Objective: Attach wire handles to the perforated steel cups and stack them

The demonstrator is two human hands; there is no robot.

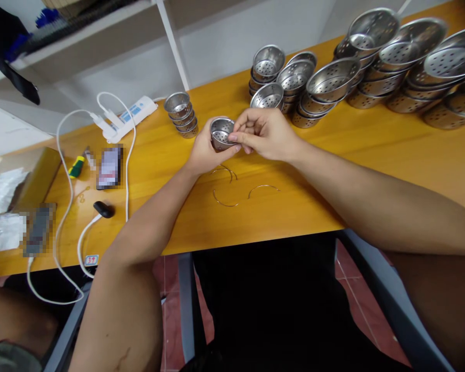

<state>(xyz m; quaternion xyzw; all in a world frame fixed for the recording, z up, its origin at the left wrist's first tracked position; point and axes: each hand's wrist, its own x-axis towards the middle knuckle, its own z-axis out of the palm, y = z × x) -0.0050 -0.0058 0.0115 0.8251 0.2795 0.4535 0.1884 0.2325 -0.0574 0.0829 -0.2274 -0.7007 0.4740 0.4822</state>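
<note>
My left hand (206,151) is wrapped round a small perforated metal cup (221,135), tilted with its mouth toward me. At the cup's right rim, my right hand (261,134) is closed in a pinch; whatever lies between thumb and fingers is too small to make out. Several thin curved wires lie on the table below the hands, among them one wire arc (225,204) and another wire arc (264,186). A stack of similar small cups (184,121) stands just left of the held one.
Stacks of perforated metal cups (269,64) and larger perforated cups (372,39) line the back right of the wooden table (201,222). At left are a power strip (135,116) with white cables, two phones, a black mouse-like object (104,208) and a cardboard box (39,178). Another person's leg shows lower left.
</note>
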